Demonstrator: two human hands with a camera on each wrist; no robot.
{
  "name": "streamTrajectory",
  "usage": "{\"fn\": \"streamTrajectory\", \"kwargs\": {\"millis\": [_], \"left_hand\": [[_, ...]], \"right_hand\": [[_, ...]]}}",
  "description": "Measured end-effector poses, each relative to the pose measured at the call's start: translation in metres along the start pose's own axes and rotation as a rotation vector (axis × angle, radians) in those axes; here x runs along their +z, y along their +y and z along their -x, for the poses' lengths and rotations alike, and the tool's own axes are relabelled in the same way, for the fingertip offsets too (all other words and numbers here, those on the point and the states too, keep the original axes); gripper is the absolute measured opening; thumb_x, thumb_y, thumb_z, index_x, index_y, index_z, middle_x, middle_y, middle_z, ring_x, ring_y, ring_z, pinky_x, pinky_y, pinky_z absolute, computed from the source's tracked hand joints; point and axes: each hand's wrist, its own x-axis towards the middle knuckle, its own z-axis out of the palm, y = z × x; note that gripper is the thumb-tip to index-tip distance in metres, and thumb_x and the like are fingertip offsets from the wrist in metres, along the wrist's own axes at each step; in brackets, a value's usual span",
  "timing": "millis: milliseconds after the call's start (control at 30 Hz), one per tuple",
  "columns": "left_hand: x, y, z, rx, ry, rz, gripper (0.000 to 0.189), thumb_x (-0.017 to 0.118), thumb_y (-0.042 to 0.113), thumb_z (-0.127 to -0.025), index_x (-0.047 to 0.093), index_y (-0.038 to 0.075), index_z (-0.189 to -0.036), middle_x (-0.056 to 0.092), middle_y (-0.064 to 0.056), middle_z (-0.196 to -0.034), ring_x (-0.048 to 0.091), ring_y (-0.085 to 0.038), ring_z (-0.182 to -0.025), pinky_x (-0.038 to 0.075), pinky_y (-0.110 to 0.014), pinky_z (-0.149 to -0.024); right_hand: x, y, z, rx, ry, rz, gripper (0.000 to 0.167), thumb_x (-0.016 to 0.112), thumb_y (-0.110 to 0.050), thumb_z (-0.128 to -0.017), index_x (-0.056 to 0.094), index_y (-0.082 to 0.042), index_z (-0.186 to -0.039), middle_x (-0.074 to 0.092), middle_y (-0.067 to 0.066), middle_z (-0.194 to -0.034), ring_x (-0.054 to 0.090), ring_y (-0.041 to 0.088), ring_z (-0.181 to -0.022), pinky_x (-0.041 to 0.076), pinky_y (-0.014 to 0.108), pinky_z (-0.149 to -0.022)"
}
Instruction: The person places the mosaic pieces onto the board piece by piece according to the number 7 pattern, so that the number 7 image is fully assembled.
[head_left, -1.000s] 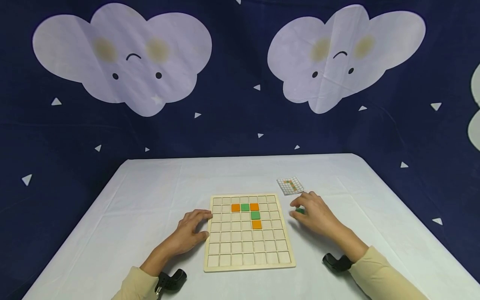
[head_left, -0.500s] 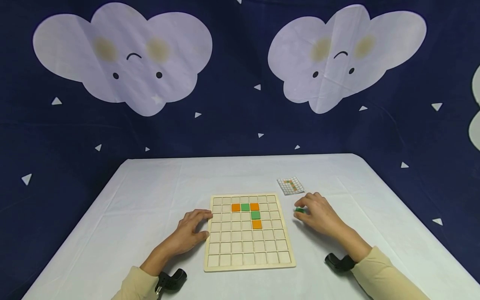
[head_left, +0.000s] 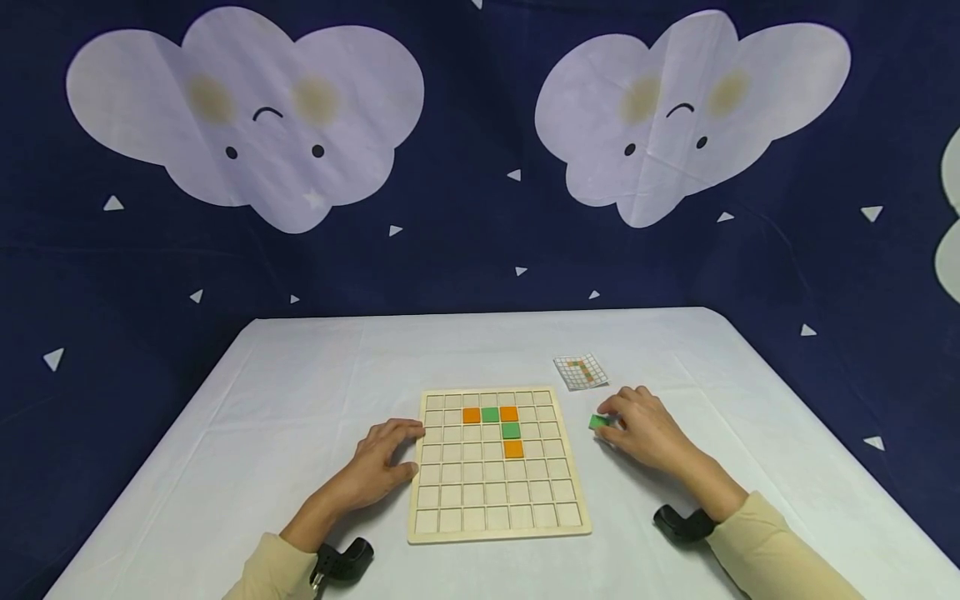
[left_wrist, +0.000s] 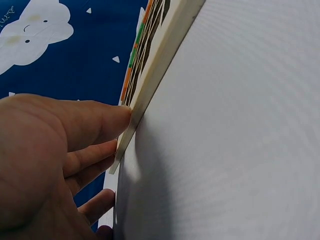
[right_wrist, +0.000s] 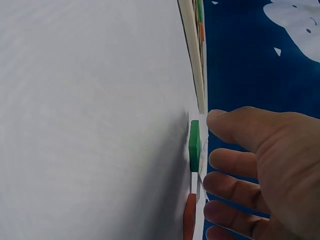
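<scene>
A square wooden grid board (head_left: 480, 500) lies in the middle of the white table, with several orange and green square tiles in its upper cells. Thumb and fingers of my left hand (head_left: 378, 467) rest against the board's left edge, as the left wrist view also shows. To the right of the board, a loose green tile (head_left: 597, 422) lies on the cloth. Over it hovers my right hand (head_left: 645, 429), fingers spread and apart from the tile in the right wrist view. An orange tile (right_wrist: 189, 217) lies near the green one there; the hand hides it from the head view.
A small card (head_left: 581, 372) printed with a grid and coloured squares lies beyond the board's upper right corner. White cloth covers the table (head_left: 337, 358). A dark blue curtain (head_left: 472, 275) with clouds hangs behind it. Black wrist cameras sit under both wrists.
My right hand has moved slightly to the right, and more of the green tile shows beside its fingertips. The left hand and the board stay where they were.
</scene>
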Motion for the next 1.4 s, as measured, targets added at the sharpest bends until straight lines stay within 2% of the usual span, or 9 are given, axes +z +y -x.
{"fn": "streamTrajectory", "kwargs": {"millis": [500,1000,1400], "left_hand": [[-0.001,-0.0001,0.001,0.007,-0.005,-0.003,0.042,0.066,0.008,-0.081,0.058,0.01,-0.122,0.051,-0.003,-0.134,0.038,-0.031,-0.128,0.025,-0.052,-0.096],[-0.0008,0.0003,0.001,-0.001,-0.006,0.003,0.042,0.066,0.009,-0.082,0.058,0.011,-0.122,0.051,-0.003,-0.135,0.037,-0.03,-0.128,0.024,-0.053,-0.097],[-0.0006,0.0007,0.0013,-0.005,-0.002,0.004,0.042,0.066,0.009,-0.082,0.058,0.012,-0.123,0.051,-0.002,-0.135,0.037,-0.03,-0.129,0.024,-0.053,-0.098]], "right_hand": [[0.0005,0.004,0.0011,0.03,-0.056,0.016,0.024,0.074,-0.025,-0.075,0.07,-0.01,-0.094,0.061,0.0,-0.085,0.046,0.016,-0.08,0.036,0.034,-0.071],[0.0018,0.0051,-0.0001,0.031,-0.061,0.023,0.023,0.074,-0.024,-0.075,0.07,-0.01,-0.092,0.06,0.0,-0.085,0.046,0.016,-0.079,0.035,0.034,-0.07],[0.0028,0.006,0.0006,0.012,-0.035,0.018,0.021,0.074,-0.022,-0.075,0.07,-0.01,-0.092,0.061,0.0,-0.085,0.047,0.016,-0.079,0.036,0.035,-0.071]]}}
